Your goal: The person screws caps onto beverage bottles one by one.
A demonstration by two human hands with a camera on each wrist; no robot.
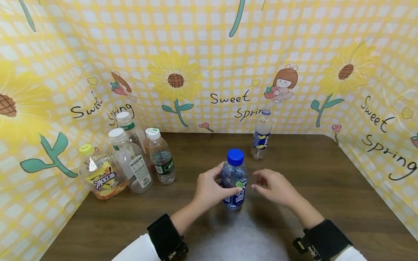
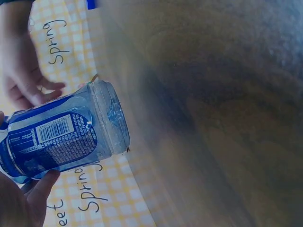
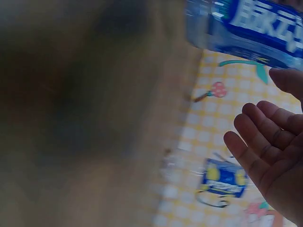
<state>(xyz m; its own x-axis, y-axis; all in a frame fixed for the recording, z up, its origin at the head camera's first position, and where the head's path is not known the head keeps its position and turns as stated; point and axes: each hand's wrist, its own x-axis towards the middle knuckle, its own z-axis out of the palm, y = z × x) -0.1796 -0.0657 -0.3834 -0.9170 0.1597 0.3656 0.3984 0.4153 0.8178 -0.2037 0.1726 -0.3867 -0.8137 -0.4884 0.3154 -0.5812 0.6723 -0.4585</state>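
Note:
My left hand [image 1: 209,188] grips a clear plastic drink bottle [image 1: 232,175] around its middle, with the thumb across the front. The bottle stands upright, with a blue screw cap and a blue wraparound label. In the left wrist view, the bottle's barcode label [image 2: 59,135] faces the camera, and the thumb lies along its lower edge. My right hand [image 1: 277,186] hovers just right of the bottle with fingers loosely bent and nothing in them. In the right wrist view, the palm and relaxed fingers of that hand [image 3: 274,146] show apart from the bottle [image 3: 255,28].
Several bottles cluster at the left: a yellow-capped one [image 1: 102,177], white-capped ones like the large clear bottle [image 1: 130,163], and a smaller green-labelled one [image 1: 163,163]. A slim blue-labelled bottle [image 1: 261,139] stands behind, right of centre. Checked cloth [image 1: 209,72] walls the brown table [image 1: 326,174].

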